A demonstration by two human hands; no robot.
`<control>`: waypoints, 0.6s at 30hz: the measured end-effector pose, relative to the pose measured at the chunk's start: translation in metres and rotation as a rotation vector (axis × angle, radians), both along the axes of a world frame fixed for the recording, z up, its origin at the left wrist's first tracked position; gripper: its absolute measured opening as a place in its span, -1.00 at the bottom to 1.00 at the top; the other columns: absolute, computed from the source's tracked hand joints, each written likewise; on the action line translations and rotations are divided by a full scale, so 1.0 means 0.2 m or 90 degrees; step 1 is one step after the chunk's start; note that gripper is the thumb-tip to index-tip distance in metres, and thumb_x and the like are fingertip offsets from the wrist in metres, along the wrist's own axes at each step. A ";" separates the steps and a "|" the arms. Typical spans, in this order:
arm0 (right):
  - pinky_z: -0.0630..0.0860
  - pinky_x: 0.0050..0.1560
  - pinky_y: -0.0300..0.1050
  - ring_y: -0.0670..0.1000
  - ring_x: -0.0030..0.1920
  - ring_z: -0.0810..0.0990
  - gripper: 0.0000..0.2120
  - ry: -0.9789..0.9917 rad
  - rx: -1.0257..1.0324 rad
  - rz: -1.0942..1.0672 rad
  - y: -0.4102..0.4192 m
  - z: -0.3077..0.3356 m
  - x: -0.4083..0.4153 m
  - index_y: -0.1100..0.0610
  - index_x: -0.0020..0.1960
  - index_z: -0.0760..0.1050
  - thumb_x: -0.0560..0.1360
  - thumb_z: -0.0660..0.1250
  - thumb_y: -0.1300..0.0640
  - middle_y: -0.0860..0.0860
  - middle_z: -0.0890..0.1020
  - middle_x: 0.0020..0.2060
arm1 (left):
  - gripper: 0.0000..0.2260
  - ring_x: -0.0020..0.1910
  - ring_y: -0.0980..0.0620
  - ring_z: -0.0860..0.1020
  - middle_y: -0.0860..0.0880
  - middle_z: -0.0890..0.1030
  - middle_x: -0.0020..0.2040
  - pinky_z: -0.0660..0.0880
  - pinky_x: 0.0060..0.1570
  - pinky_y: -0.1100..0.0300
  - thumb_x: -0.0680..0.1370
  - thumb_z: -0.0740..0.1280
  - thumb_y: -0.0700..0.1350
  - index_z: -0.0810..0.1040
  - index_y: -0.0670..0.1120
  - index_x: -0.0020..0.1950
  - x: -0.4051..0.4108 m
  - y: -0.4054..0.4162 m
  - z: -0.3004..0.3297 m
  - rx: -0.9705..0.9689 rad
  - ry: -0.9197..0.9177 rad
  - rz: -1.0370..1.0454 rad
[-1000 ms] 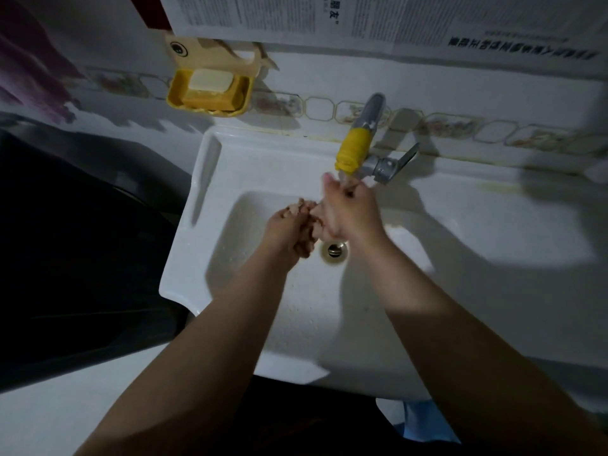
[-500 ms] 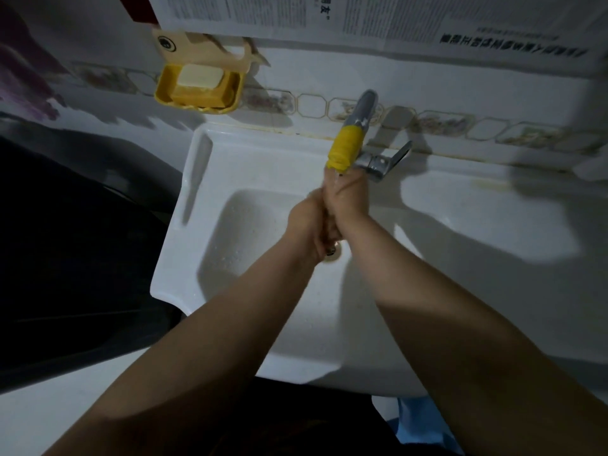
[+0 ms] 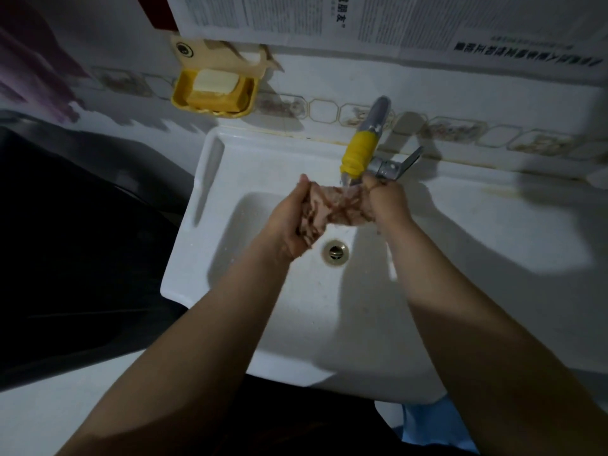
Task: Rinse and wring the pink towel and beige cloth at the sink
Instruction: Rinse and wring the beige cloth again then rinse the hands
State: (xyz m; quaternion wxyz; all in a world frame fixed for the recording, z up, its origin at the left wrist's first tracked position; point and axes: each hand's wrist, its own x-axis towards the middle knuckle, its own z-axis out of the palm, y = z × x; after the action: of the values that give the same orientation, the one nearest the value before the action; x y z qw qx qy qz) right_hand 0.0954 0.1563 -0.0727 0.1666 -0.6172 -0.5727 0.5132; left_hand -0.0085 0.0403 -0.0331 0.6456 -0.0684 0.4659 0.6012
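Observation:
A small wet cloth (image 3: pixel 339 205), pinkish-beige and crumpled, is stretched between both hands over the white sink (image 3: pixel 230 166), right under the running water. My left hand (image 3: pixel 289 222) grips its left end, fingers curled round the fabric. My right hand (image 3: pixel 390 200) grips the right end, just below the tap's yellow nozzle (image 3: pixel 358 153). In this dim light I cannot tell whether it is the pink towel or the beige cloth; no second cloth is in view.
The drain (image 3: pixel 335 252) lies below the hands. The tap's metal lever (image 3: pixel 399 164) points right. A yellow soap dish (image 3: pixel 214 93) with a soap bar hangs on the tiled wall at the back left. Something dark stands left of the sink.
My hands, pressed together around the bunched cloth before, have drawn apart sideways. The cloth is now spread out between them under the water.

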 end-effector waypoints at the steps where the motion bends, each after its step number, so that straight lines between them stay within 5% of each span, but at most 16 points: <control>1: 0.33 -0.46 -0.21 0.05 -0.48 0.42 -0.79 0.013 -0.057 -0.012 0.01 -0.02 0.05 0.10 -0.26 0.46 0.48 0.22 0.00 0.00 0.53 -0.49 | -0.49 -0.44 0.10 0.61 -0.05 0.65 -0.39 0.53 -0.46 0.32 0.66 0.08 0.05 0.64 -0.14 -0.31 -0.06 -0.02 -0.01 0.015 -0.012 0.045; 3: 0.30 -0.55 -0.25 0.02 -0.58 0.39 -0.90 -0.002 -0.093 0.090 0.00 -0.05 0.15 -0.03 -0.13 0.43 0.49 0.15 0.08 0.00 0.51 -0.49 | -0.65 -0.28 0.09 0.64 -0.03 0.67 -0.27 0.59 -0.25 0.26 0.64 0.16 -0.03 0.64 -0.11 -0.19 -0.13 -0.06 -0.03 0.005 -0.011 0.062; 6: 0.52 -0.26 -0.17 -0.06 -0.20 0.62 -0.56 0.074 -0.073 0.298 -0.06 -0.05 0.19 -0.19 0.25 0.30 0.53 0.18 0.27 -0.04 0.59 -0.10 | -0.79 -0.07 -0.04 0.60 -0.12 0.64 -0.06 0.49 0.13 0.06 0.55 0.22 -0.15 0.65 -0.15 -0.10 -0.14 -0.08 -0.02 0.009 -0.027 -0.004; 9: 0.53 0.02 -0.28 -0.16 0.05 0.59 -0.32 0.218 -0.130 0.374 -0.11 -0.06 0.16 -0.18 0.38 0.18 0.44 0.25 0.38 -0.02 0.55 0.12 | -0.71 -0.01 -0.15 0.60 -0.23 0.62 0.02 0.44 0.18 -0.06 0.48 0.17 -0.14 0.62 -0.24 0.01 -0.10 -0.08 0.00 0.021 -0.058 -0.081; 11: 0.45 0.11 -0.36 -0.23 0.16 0.52 -0.28 0.173 -0.129 0.435 -0.15 -0.04 0.14 -0.27 0.36 0.13 0.43 0.36 0.29 -0.14 0.51 0.20 | -0.68 0.02 -0.15 0.59 -0.24 0.61 0.05 0.44 0.18 -0.06 0.54 0.09 -0.11 0.55 -0.23 0.10 -0.10 -0.07 0.01 0.010 -0.040 -0.120; 14: 0.44 -0.16 -0.49 -0.23 -0.07 0.59 -0.67 0.129 -0.053 0.392 -0.17 -0.03 0.12 -0.08 0.06 0.44 0.38 0.46 0.17 -0.18 0.58 -0.06 | -0.71 -0.08 -0.11 0.64 -0.19 0.66 -0.05 0.58 -0.01 0.01 0.55 0.09 -0.15 0.55 -0.20 0.09 -0.15 -0.07 0.01 -0.006 0.019 -0.192; 16: 0.48 -0.27 -0.38 -0.09 -0.20 0.59 -0.87 0.103 -0.015 0.379 -0.16 0.01 0.12 0.03 -0.13 0.52 0.37 0.44 0.13 -0.07 0.58 -0.18 | -0.79 -0.26 -0.09 0.63 -0.11 0.67 -0.23 0.58 -0.24 0.13 0.52 0.16 -0.21 0.58 -0.19 0.00 -0.20 -0.07 0.01 -0.062 0.254 -0.282; 18: 0.48 -0.41 -0.26 -0.04 -0.35 0.59 -0.89 0.114 -0.081 0.355 -0.16 0.04 0.14 0.01 -0.12 0.51 0.38 0.40 0.07 -0.05 0.62 -0.31 | -0.86 -0.28 -0.07 0.59 -0.05 0.67 -0.28 0.53 -0.27 0.19 0.49 0.25 -0.25 0.60 -0.14 -0.10 -0.27 -0.08 -0.01 -0.153 0.641 -0.387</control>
State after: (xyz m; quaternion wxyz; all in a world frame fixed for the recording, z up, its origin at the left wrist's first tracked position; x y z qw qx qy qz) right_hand 0.1228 0.1246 -0.0637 0.0301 -0.3980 -0.6698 0.6262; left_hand -0.0619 0.0243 -0.0342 0.4762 0.2882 0.7780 0.2913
